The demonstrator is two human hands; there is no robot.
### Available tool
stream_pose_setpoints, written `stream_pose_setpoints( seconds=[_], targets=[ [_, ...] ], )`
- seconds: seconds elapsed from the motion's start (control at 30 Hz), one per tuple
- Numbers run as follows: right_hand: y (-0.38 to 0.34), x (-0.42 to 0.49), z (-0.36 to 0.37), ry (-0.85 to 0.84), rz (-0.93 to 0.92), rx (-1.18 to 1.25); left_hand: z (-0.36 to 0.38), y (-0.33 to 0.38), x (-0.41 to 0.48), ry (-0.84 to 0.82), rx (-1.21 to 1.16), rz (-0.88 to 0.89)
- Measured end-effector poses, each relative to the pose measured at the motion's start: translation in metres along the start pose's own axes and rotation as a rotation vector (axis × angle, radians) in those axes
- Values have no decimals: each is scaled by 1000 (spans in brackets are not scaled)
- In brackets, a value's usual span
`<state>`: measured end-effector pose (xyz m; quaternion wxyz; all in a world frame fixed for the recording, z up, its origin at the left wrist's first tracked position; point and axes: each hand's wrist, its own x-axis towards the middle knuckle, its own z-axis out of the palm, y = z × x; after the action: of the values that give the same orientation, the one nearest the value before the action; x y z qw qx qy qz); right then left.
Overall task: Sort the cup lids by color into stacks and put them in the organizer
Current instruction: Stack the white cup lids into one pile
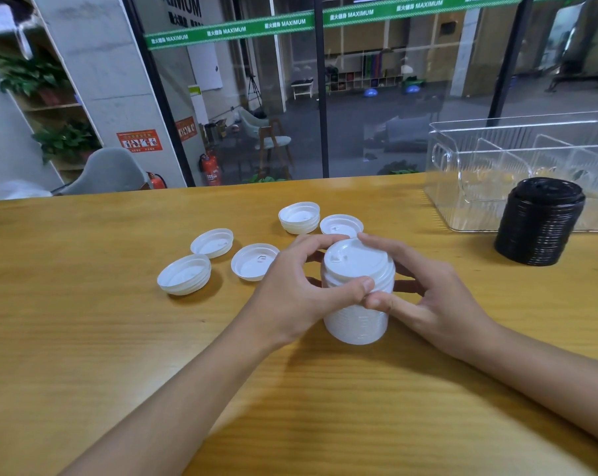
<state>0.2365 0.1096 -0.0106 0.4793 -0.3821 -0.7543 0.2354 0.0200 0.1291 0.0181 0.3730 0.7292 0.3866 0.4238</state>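
A tall stack of white lids (pixel 357 266) stands on the wooden table (pixel 84 338) in the middle. My left hand (pixel 290 286) grips it from the left and my right hand (pixel 424 286) grips it from the right, thumbs meeting at its front. Several loose white lids lie upside down beyond it: a short stack (pixel 299 217), one lid (pixel 341 225) just behind my fingers, and three at the left (pixel 254 262), (pixel 211 242), (pixel 184 274). A tall stack of black lids (pixel 539 221) stands at the right, in front of the clear plastic organizer (pixel 462 159).
The organizer has transparent dividers and sits at the table's far right edge. A glass wall runs behind the table, with a grey chair (pixel 109 171) and shelves with plants at the left. Bare wooden tabletop stretches in front of my forearms.
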Motion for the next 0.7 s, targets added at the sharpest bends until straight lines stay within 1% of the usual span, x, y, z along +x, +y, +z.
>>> stream_pose_setpoints(
  seconds=[0.23,0.4,0.7],
  targets=[
    [6,-2,4,-96,0,-5,-1,-2,-1,-8,-13,17],
    [5,-1,3,-67,-107,-90,-1,-2,-1,-7,-13,18],
    [7,-1,2,-45,-119,-81,-3,-4,-1,-1,-2,31]
  ],
)
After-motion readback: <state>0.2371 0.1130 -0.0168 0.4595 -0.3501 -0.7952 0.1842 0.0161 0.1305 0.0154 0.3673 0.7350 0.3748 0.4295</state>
